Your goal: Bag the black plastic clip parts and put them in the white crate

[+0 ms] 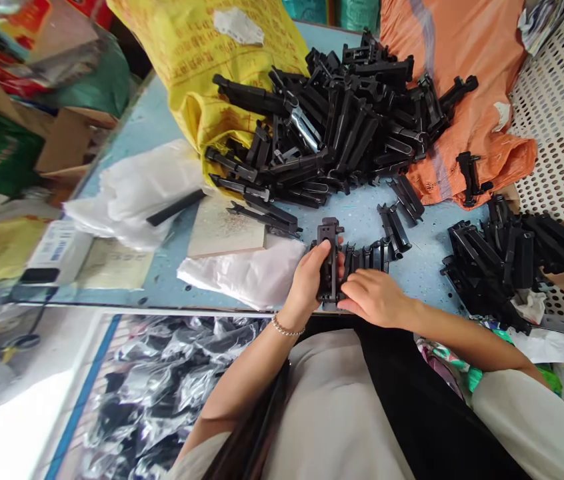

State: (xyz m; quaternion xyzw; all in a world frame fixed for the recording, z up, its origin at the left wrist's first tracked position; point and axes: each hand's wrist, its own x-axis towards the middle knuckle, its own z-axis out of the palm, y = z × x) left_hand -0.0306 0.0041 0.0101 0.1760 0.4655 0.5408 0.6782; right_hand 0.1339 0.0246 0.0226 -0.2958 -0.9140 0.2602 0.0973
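Note:
My left hand (308, 277) is wrapped round a long black plastic part (330, 267) and holds it upright at the table's front edge, thumb along its side. My right hand (373, 298) is closed, with thumb and fingers pinching the lower end of the same part; whether a smaller piece sits between those fingertips is hidden. Just behind the right hand stands a short row of similar black parts (368, 255). Two more parts (395, 228) lie together a little farther back.
A large heap of black parts (342, 127) spills between a yellow sack (182, 60) and an orange sack (457, 40). A smaller pile (507, 260) lies at right beside a perforated white basket (562, 113). White plastic bags (252, 270) and a flat board (227, 227) lie at left.

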